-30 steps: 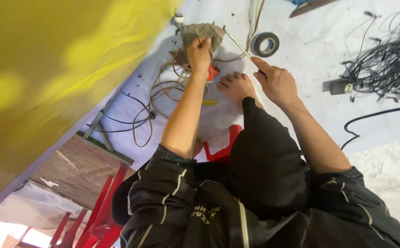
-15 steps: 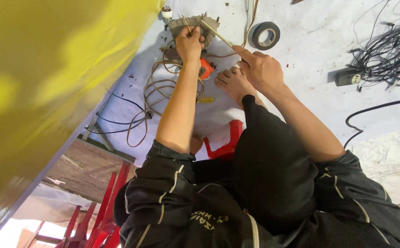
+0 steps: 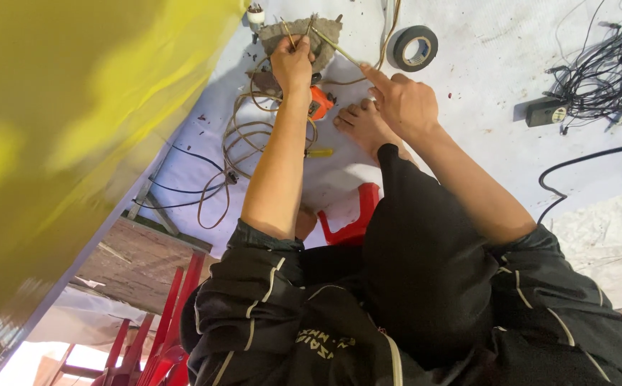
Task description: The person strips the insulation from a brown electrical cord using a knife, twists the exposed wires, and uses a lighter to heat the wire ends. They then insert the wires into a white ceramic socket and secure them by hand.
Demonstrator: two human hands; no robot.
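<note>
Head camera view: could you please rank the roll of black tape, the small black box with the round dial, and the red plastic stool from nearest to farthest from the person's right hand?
From the right hand:
1. Roll of black tape, just above the hand on the white floor.
2. Red plastic stool, below the hand, beside the dark trouser leg.
3. Small black box, off to the right, by the tangle of black wires.

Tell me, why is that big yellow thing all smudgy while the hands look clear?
In the head view, the yellow surface sits very close to the camera, so it blurs into soft blotches with pale glare patches; the left hand, right hand and tape roll are sharp under even daylight, with soft shadows.
</note>
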